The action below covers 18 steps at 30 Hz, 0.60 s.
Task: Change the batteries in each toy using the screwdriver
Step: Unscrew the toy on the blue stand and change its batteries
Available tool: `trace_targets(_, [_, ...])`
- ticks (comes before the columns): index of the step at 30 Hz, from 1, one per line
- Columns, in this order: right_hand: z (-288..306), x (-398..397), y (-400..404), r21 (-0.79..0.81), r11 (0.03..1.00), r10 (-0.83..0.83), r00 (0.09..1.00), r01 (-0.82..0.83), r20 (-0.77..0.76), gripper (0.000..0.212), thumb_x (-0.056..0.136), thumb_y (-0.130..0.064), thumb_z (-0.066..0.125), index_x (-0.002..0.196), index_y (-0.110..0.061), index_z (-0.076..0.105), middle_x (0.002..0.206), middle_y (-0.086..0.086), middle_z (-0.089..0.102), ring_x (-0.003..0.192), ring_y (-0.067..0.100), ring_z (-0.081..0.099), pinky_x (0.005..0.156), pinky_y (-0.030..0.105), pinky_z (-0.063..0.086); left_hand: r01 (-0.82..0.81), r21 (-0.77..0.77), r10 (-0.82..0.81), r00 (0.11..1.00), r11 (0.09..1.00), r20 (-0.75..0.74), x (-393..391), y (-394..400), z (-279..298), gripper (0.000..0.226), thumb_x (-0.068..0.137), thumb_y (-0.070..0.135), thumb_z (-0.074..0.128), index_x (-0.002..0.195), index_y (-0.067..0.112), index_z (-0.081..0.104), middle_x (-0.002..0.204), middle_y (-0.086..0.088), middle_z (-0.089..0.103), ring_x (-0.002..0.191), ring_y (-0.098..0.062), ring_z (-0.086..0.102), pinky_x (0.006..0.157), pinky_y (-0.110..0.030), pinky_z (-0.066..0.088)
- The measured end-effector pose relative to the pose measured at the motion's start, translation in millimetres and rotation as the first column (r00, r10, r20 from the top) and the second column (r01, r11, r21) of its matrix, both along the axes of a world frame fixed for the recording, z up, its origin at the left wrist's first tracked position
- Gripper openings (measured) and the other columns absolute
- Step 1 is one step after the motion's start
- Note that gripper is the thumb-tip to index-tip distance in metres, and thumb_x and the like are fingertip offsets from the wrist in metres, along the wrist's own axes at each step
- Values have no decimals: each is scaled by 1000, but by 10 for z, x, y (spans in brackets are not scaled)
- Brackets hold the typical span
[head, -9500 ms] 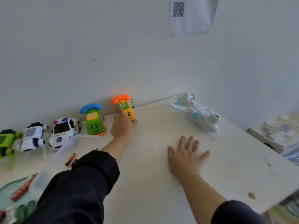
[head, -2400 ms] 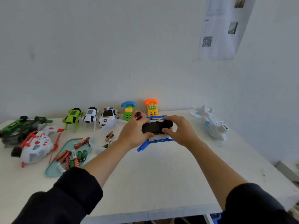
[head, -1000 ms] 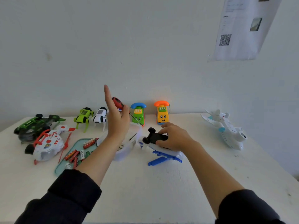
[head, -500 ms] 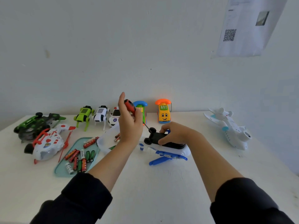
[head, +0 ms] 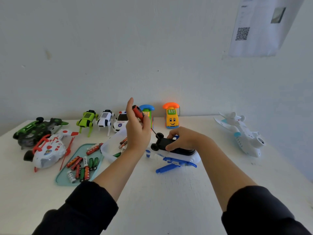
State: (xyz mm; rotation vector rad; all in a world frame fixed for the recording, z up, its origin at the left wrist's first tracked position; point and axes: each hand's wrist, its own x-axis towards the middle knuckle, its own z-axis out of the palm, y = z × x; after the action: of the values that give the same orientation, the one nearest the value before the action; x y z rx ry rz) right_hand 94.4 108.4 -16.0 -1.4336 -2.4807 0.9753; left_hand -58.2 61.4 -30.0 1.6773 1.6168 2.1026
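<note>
Screwdriver meets upturned toy

Left hand [head: 138,131] grips the screwdriver [head: 140,113], tip seemingly touching the blue-white toy [head: 176,156] at three o'clock; right hand [head: 183,139] clasps its black underside.

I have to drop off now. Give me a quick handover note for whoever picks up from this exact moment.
Left hand: holds the red-handled screwdriver, tip angled down toward the toy.
Right hand: steadies the blue-and-white toy lying upside down on the table.
Batteries: loose on the teal tray, more in the clear tub.
Done: nothing that I can confirm.
Left: unscrew this toy's cover, swap batteries, close; whether the other toys are done cannot be told.
</note>
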Motion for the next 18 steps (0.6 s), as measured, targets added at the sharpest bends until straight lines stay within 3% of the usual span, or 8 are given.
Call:
trace_targets(5, [-13, -2, 17, 1, 1000, 2, 1000, -2, -2, 33, 81, -33, 69, 109, -18, 60, 102, -1, 52, 91, 17, 51, 70, 24, 38, 26, -36, -28, 998, 999, -53, 30, 9, 47, 55, 94, -3, 46, 143, 3, 23, 75, 11, 45, 60, 5, 54, 56, -7, 42])
trace_targets(9, [-28, 14, 39, 3, 1000, -2, 1000, 2, -8, 33, 80, -33, 70, 108, -18, 61, 102, -2, 51, 90, 17, 51, 72, 25, 38, 27, -122, -61, 956, 992, -286, 11, 83, 151, 55, 94, 3, 47, 143, 9, 25, 64, 5, 46, 48, -6, 47, 49, -13, 37])
trace_targets(13, [-40, 5, 53, 14, 1000, -6, 1000, 6, 5, 33, 79, -35, 71, 107, -21, 61, 106, -3, 49, 92, 16, 50, 76, 28, 38, 94, -237, -186, 895, 967, -405, 40, 130, 323, 45, 92, 10, 52, 134, 16, 37, 82, -16, 60, 49, -15, 47, 53, -37, 48])
trace_targets(16, [-38, 11, 55, 18, 1000, 2, 1000, -2, 9, 32, 80, -36, 70, 107, -22, 60, 106, -3, 48, 94, 17, 49, 77, 28, 37, -47, -117, -26, 833, 992, -553, 65, 133, 355, 28, 89, 32, 54, 112, 15, 53, 72, -2, 54, 51, -15, 45, 46, -27, 40])
trace_targets(18, [-31, 11, 57, 19, 1000, 4, 1000, -4, 6, 32, 81, -35, 70, 108, -21, 61, 106, -2, 49, 94, 17, 50, 77, 29, 37, -197, 14, 166, 783, 980, -599, 70, 151, 353, 41, 90, 52, 45, 97, 14, 60, 69, 2, 52, 55, -11, 44, 47, -18, 28])
